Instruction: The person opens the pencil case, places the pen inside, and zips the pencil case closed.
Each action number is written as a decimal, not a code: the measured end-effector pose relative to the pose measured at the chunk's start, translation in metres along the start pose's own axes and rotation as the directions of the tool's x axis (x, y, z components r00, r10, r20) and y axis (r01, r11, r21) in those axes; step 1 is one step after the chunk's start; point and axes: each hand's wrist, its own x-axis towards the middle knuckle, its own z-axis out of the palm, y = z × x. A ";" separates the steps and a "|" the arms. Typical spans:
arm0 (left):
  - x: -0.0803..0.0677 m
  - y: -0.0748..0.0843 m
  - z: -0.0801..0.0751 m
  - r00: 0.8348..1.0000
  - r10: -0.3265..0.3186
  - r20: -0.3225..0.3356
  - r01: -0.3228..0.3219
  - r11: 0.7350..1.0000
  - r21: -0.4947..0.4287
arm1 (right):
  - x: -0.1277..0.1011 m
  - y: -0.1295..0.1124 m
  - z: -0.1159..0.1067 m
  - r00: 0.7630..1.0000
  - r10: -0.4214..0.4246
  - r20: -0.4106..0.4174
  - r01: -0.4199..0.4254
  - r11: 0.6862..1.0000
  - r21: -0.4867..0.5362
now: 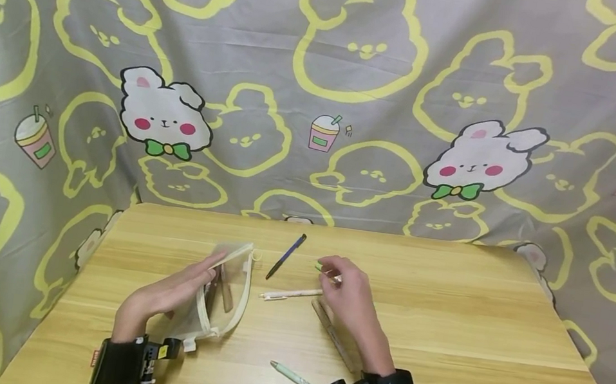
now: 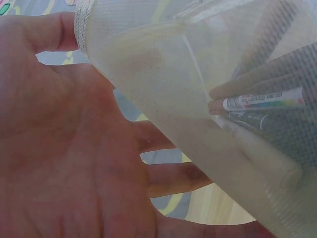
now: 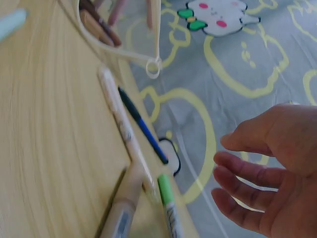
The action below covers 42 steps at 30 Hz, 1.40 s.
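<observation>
A translucent mesh pencil pouch [image 1: 238, 299] with pale zipper trim gapes toward the right, several pens and brown-toned markers inside. My left hand [image 1: 172, 291] lies along its left side; in the left wrist view its fairly straight fingers [image 2: 173, 178] run behind the mesh. Over the table, my right hand [image 1: 350, 291] is above a green-capped marker [image 3: 168, 203]. The right wrist view shows its fingers loosely bent and apart from that marker. A white pen [image 1: 291, 293] and a tan marker [image 1: 332, 337] lie close by.
A blue and black pen [image 1: 286, 257] lies beyond the white pen. Nearer the front is a mint-green pen [image 1: 303, 383], partly behind the right wrist camera. A grey patterned curtain [image 1: 364, 121] hangs round the wooden table [image 1: 488, 332].
</observation>
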 end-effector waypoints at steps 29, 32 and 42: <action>-0.001 0.003 0.000 0.998 -0.052 0.019 0.052 0.999 -0.007 | 0.000 0.050 0.003 0.990 0.140 -0.014 -0.137 0.941 -0.311; -0.001 0.002 0.000 0.999 -0.030 0.011 0.030 1.000 0.000 | 0.000 0.049 0.003 0.989 0.149 -0.001 -0.142 0.939 -0.314; -0.001 0.003 0.000 1.000 -0.012 0.009 0.012 1.000 0.004 | -0.002 0.047 0.003 0.989 0.150 0.005 -0.140 0.933 -0.330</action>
